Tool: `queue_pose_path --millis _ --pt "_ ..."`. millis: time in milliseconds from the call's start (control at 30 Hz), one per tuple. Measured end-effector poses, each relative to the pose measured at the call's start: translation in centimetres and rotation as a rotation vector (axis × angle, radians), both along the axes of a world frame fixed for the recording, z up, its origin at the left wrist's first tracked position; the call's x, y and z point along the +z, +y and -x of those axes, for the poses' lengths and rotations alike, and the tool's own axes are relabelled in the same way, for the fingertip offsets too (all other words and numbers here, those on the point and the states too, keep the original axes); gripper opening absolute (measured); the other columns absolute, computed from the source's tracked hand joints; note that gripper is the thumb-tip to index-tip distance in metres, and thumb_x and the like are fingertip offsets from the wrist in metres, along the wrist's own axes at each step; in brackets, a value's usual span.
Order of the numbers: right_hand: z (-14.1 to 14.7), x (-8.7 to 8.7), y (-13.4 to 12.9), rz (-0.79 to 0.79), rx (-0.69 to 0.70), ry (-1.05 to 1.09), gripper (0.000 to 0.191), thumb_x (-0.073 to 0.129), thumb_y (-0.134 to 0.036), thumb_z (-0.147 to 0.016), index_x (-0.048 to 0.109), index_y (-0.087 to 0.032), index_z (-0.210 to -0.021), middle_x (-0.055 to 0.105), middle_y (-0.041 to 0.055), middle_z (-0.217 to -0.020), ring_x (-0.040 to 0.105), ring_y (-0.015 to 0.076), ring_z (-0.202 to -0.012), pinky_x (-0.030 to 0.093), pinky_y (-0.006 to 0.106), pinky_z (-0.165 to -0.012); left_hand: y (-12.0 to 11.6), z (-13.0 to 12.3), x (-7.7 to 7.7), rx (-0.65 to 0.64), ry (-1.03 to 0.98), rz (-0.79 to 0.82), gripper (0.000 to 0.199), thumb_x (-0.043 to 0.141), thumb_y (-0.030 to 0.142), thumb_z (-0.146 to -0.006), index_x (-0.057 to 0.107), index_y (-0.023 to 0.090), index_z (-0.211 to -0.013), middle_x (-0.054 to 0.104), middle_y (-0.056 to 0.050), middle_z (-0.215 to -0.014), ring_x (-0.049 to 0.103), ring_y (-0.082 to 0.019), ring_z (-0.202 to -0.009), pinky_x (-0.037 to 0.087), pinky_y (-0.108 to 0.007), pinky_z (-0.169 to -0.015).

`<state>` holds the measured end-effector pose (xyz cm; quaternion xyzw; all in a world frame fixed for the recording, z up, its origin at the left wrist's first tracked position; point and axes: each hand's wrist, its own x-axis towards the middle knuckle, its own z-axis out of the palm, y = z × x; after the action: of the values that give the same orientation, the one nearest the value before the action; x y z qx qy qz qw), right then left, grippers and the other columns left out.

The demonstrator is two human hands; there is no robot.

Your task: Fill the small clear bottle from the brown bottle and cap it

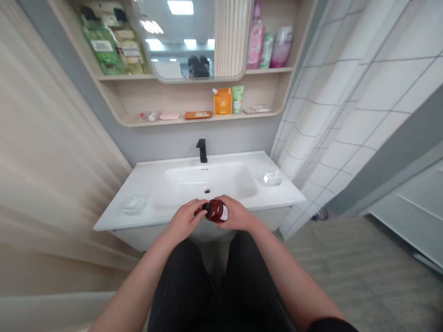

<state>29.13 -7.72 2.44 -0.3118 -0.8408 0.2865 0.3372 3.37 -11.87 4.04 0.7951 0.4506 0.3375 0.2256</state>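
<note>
A dark red bottle (215, 210) with a white label and a black top is held in front of the sink's front edge, tilted with its top toward the left. My right hand (235, 213) is wrapped round the bottle's body from the right. At the bottle's left end, the fingers of my left hand (187, 218) are closed on the black cap (206, 207). Beyond both hands lies the white sink (185, 186), with a black faucet (202, 151) at its back.
Clear plastic items rest on the counter's left (134, 204) and right (272, 178). Above, a mirror cabinet (180, 41) has shelves of bottles, an orange pouch (223, 101) and an orange tray (198, 115). Curtains hang on the left (44, 138) and right (346, 115).
</note>
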Motion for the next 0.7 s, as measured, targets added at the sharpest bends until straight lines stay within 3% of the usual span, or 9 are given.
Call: queue_pose_path --millis 133,267,400,467,567,633,700 --pt "0.9 -0.6 -0.7 0.023 -0.014 0.038 0.072 0.088 -0.022 -0.066 0.067 -0.026 -0.136 0.073 0.0077 -0.129 0.072 0.0304 -0.115 0.056 0.043 -0.105 -0.6 0.4 0.3 0.006 0.041 0.018 0.026 0.053 0.037 -0.109 0.066 0.023 -0.127 0.074 -0.008 -0.11 0.069 -0.025 -0.099 0.052 -0.038 -0.091" --pt "1.4 -0.9 -1.5 0.02 -0.016 -0.002 0.071 0.088 -0.021 -0.065 0.067 -0.027 -0.133 0.073 0.0058 -0.126 0.072 0.0289 -0.112 0.057 0.041 -0.102 -1.2 0.6 -0.8 0.033 0.102 -0.031 0.022 0.05 0.04 -0.11 0.064 0.024 -0.11 0.071 -0.007 -0.102 0.067 -0.025 -0.093 0.049 -0.037 -0.084" --pt "1.8 -0.8 -3.0 -0.015 -0.019 -0.114 0.071 0.09 -0.022 -0.065 0.067 -0.028 -0.131 0.071 0.004 -0.119 0.072 0.027 -0.106 0.057 0.037 -0.096 -1.7 0.0 -2.2 0.18 0.164 -0.044 0.042 0.053 0.052 -0.107 0.054 0.025 -0.076 0.06 -0.002 -0.072 0.057 -0.023 -0.07 0.038 -0.034 -0.068" --pt "2.0 -1.0 -3.8 -0.04 -0.03 -0.211 0.07 0.092 -0.026 -0.064 0.068 -0.028 -0.13 0.071 0.0039 -0.115 0.072 0.027 -0.1 0.057 0.036 -0.091 -2.1 -0.6 -2.7 0.27 0.17 -0.008 0.048 0.052 0.053 -0.108 0.05 0.025 -0.069 0.058 -0.002 -0.064 0.055 -0.022 -0.064 0.035 -0.034 -0.066" --pt "2.0 -1.4 -4.5 -0.073 -0.057 -0.326 0.067 0.095 -0.033 -0.064 0.069 -0.027 -0.126 0.069 0.0039 -0.111 0.072 0.0269 -0.092 0.057 0.036 -0.084 -3.1 -1.6 -3.0 0.334 0.108 0.015 0.036 0.046 0.047 -0.111 0.061 0.026 -0.085 0.069 -0.004 -0.075 0.065 -0.025 -0.071 0.04 -0.035 -0.069" --pt "1.9 -1.5 -4.7 -0.072 -0.075 -0.332 0.069 0.095 -0.033 -0.063 0.069 -0.028 -0.127 0.069 0.0035 -0.112 0.072 0.0267 -0.092 0.057 0.035 -0.083 -3.8 -1.8 -3.1 0.294 0.081 -0.002 0.022 0.048 0.041 -0.11 0.065 0.027 -0.108 0.076 -0.006 -0.089 0.072 -0.027 -0.082 0.045 -0.036 -0.075" --pt "1.7 -1.5 -4.7 -0.059 -0.09 -0.305 0.074 0.095 -0.03 -0.063 0.067 -0.03 -0.131 0.069 0.0032 -0.114 0.072 0.0265 -0.095 0.057 0.035 -0.085 -4.3 -1.6 -3.2 0.236 0.077 -0.015 0.023 0.052 0.037 -0.107 0.063 0.028 -0.125 0.079 -0.007 -0.101 0.076 -0.028 -0.09 0.05 -0.037 -0.079"
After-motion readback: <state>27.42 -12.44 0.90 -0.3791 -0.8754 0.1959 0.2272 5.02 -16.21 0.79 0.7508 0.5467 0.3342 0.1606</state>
